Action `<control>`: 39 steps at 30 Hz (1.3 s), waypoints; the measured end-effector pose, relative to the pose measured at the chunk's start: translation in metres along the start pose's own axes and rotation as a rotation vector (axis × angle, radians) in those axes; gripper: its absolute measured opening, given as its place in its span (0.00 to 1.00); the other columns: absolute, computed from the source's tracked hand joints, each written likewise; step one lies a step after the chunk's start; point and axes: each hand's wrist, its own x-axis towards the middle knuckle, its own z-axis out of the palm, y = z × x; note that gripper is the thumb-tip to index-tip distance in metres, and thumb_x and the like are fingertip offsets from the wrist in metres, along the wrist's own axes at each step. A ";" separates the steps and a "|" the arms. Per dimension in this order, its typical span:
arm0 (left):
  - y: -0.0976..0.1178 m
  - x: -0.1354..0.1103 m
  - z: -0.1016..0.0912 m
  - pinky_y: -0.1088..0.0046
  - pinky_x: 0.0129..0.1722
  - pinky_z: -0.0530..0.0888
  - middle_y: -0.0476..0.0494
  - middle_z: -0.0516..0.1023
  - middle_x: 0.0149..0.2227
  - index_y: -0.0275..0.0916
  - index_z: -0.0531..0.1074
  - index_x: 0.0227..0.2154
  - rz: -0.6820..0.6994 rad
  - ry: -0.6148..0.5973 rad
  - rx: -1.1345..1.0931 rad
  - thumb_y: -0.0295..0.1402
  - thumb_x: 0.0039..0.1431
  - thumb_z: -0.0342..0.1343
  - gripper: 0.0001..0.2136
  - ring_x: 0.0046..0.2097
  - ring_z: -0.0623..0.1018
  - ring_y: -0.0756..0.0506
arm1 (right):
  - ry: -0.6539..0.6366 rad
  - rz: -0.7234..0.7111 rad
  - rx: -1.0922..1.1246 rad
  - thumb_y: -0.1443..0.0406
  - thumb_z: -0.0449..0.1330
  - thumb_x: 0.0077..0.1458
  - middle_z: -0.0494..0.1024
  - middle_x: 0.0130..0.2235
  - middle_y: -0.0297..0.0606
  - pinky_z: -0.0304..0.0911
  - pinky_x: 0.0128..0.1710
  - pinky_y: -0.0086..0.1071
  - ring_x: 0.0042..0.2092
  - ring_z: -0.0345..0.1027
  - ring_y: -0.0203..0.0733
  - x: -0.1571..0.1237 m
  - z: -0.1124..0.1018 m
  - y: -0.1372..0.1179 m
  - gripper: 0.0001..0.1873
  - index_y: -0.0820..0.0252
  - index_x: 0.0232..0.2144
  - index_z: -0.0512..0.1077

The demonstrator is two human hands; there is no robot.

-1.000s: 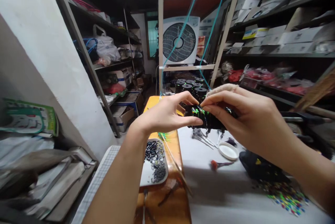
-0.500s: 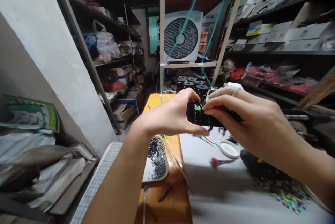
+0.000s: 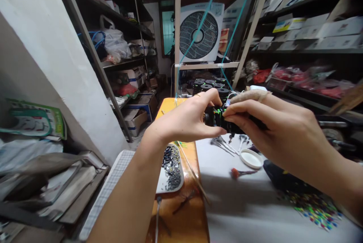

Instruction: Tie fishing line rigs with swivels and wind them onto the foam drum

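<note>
In the middle of the head view a black spool-like object [image 3: 218, 118] with bright green bits on it is held up above the table. My left hand [image 3: 193, 116] curls round its left side, thumb below and fingers on top. My right hand [image 3: 269, 122] has thumb and forefinger pinched together at the right side of the object. A tan wrap [image 3: 251, 96] covers one finger of that hand. What the pinched fingertips hold, if anything, is too small to make out. Behind my hands stand several black spools [image 3: 206, 88].
A white tray [image 3: 160, 184] of small dark pieces sits on the yellow-brown wooden surface [image 3: 187, 220]. On the pale tabletop are a round white lid [image 3: 252, 159], an orange-tipped brush-like item [image 3: 235, 173] and many coloured beads [image 3: 320, 211]. A box fan [image 3: 198, 35] stands behind.
The camera view has shifted slightly, moving the background a little. My fingers have adjusted slightly at the black spool-like object; both hands stay on it.
</note>
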 end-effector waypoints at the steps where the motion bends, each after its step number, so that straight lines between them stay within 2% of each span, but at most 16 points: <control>1: 0.000 0.000 0.000 0.66 0.44 0.73 0.48 0.71 0.41 0.41 0.65 0.39 -0.002 0.000 -0.006 0.30 0.53 0.63 0.13 0.45 0.73 0.45 | 0.007 -0.008 -0.015 0.70 0.58 0.63 0.76 0.40 0.42 0.67 0.42 0.30 0.41 0.73 0.39 0.000 0.001 0.000 0.04 0.64 0.38 0.74; 7: 0.001 0.001 0.001 0.67 0.42 0.73 0.49 0.71 0.40 0.42 0.65 0.39 -0.019 -0.005 -0.015 0.29 0.53 0.63 0.14 0.43 0.73 0.45 | 0.036 -0.070 -0.105 0.72 0.58 0.63 0.77 0.41 0.43 0.67 0.47 0.28 0.44 0.73 0.39 -0.007 0.002 -0.001 0.05 0.65 0.37 0.75; 15: 0.001 0.000 0.002 0.69 0.39 0.73 0.48 0.71 0.40 0.42 0.64 0.38 -0.035 -0.003 -0.017 0.28 0.53 0.63 0.14 0.40 0.72 0.46 | -0.024 -0.193 -0.091 0.72 0.57 0.63 0.77 0.43 0.40 0.68 0.47 0.33 0.45 0.71 0.41 -0.004 -0.001 0.004 0.06 0.60 0.39 0.73; 19: 0.001 0.001 0.002 0.68 0.39 0.73 0.48 0.72 0.40 0.42 0.64 0.38 -0.037 0.003 -0.016 0.29 0.53 0.63 0.14 0.40 0.73 0.46 | -0.087 -0.318 -0.070 0.73 0.55 0.63 0.77 0.42 0.43 0.69 0.45 0.37 0.44 0.71 0.43 -0.002 -0.008 0.005 0.07 0.63 0.40 0.72; 22: 0.002 0.000 0.001 0.68 0.38 0.74 0.47 0.72 0.42 0.42 0.64 0.40 -0.043 -0.002 -0.046 0.31 0.53 0.63 0.14 0.39 0.73 0.46 | -0.105 -0.346 -0.074 0.72 0.56 0.63 0.76 0.44 0.46 0.68 0.48 0.40 0.45 0.70 0.46 -0.005 -0.014 0.006 0.08 0.67 0.44 0.73; 24: 0.004 -0.002 0.000 0.66 0.41 0.75 0.43 0.72 0.46 0.41 0.65 0.43 -0.087 -0.001 -0.057 0.32 0.54 0.64 0.16 0.42 0.75 0.45 | -0.090 -0.300 -0.086 0.69 0.56 0.64 0.76 0.47 0.48 0.67 0.51 0.43 0.49 0.69 0.49 -0.009 -0.015 0.010 0.13 0.69 0.49 0.72; 27: 0.012 -0.009 -0.001 0.61 0.43 0.76 0.36 0.69 0.54 0.40 0.63 0.47 -0.265 0.043 -0.055 0.39 0.51 0.67 0.24 0.44 0.77 0.42 | -0.084 -0.126 -0.214 0.63 0.52 0.67 0.75 0.53 0.52 0.65 0.53 0.47 0.53 0.68 0.54 -0.011 -0.010 0.022 0.21 0.71 0.57 0.68; 29: 0.019 -0.015 0.003 0.60 0.39 0.76 0.35 0.72 0.51 0.40 0.62 0.44 -0.396 0.107 -0.091 0.42 0.48 0.68 0.26 0.40 0.78 0.42 | -0.095 -0.033 -0.296 0.61 0.49 0.69 0.77 0.52 0.54 0.67 0.49 0.47 0.50 0.72 0.55 -0.011 -0.003 0.028 0.23 0.73 0.58 0.67; 31: 0.027 -0.022 0.012 0.62 0.35 0.76 0.41 0.77 0.39 0.41 0.60 0.41 -0.467 0.172 -0.140 0.41 0.51 0.67 0.22 0.36 0.79 0.42 | -0.096 0.010 -0.328 0.59 0.47 0.69 0.81 0.46 0.53 0.68 0.40 0.44 0.43 0.75 0.54 -0.012 0.003 0.030 0.24 0.73 0.55 0.70; 33: 0.035 -0.028 0.023 0.65 0.33 0.76 0.48 0.76 0.30 0.41 0.58 0.40 -0.492 0.240 -0.163 0.36 0.58 0.61 0.16 0.33 0.80 0.43 | -0.091 0.037 -0.355 0.59 0.47 0.69 0.82 0.40 0.50 0.66 0.35 0.42 0.38 0.76 0.53 -0.014 0.007 0.028 0.24 0.72 0.52 0.73; 34: 0.039 -0.030 0.028 0.66 0.33 0.76 0.50 0.75 0.28 0.42 0.57 0.41 -0.491 0.278 -0.155 0.34 0.61 0.57 0.13 0.32 0.81 0.44 | -0.086 0.045 -0.366 0.59 0.48 0.69 0.83 0.38 0.49 0.65 0.34 0.41 0.37 0.76 0.53 -0.016 0.008 0.026 0.23 0.72 0.51 0.74; 36: 0.046 -0.031 0.035 0.68 0.32 0.75 0.52 0.73 0.28 0.42 0.56 0.41 -0.475 0.360 -0.120 0.30 0.62 0.53 0.10 0.31 0.81 0.45 | -0.072 0.053 -0.380 0.60 0.48 0.69 0.83 0.39 0.49 0.64 0.34 0.40 0.38 0.76 0.53 -0.019 0.009 0.023 0.23 0.72 0.50 0.75; 39: 0.056 -0.029 0.033 0.69 0.30 0.73 0.51 0.72 0.31 0.43 0.58 0.42 -0.420 0.427 -0.059 0.28 0.62 0.51 0.08 0.29 0.78 0.47 | -0.047 0.049 -0.384 0.60 0.48 0.69 0.82 0.39 0.50 0.61 0.34 0.39 0.38 0.75 0.52 -0.021 0.008 0.020 0.23 0.72 0.49 0.75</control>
